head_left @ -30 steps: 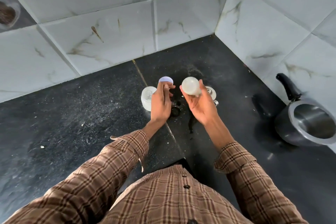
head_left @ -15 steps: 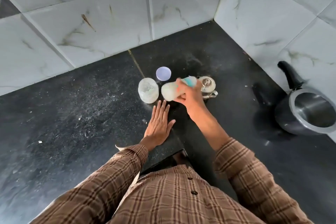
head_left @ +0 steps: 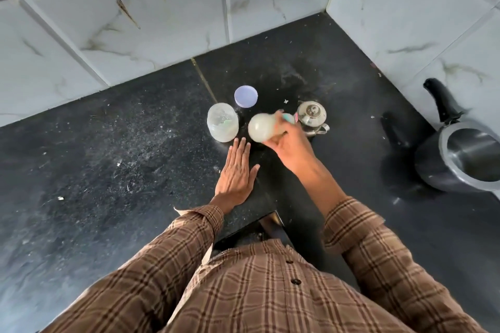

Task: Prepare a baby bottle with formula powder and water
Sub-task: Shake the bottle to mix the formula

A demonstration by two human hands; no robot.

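My right hand (head_left: 290, 147) grips the baby bottle (head_left: 262, 127), which is full of milky white liquid and lies tilted on its side in the air, its round base toward me and its teal collar toward the small kettle; it looks blurred. My left hand (head_left: 236, 173) rests flat, palm down, on the black counter (head_left: 108, 159) just below the bottle, fingers together. A clear plastic jar (head_left: 222, 121) with white powder stands open to the left of the bottle. Its pale lilac lid (head_left: 245, 96) lies behind it.
A small glass and steel kettle (head_left: 311, 116) stands just right of the bottle. A dark pressure cooker (head_left: 465, 159) with a black handle sits at the right edge. White marbled tile walls meet in a corner behind. Powder specks dust the counter.
My left hand let go of the lid, which now lies on the counter, and came down flat. My right hand tipped the bottle sideways and keeps it moving.
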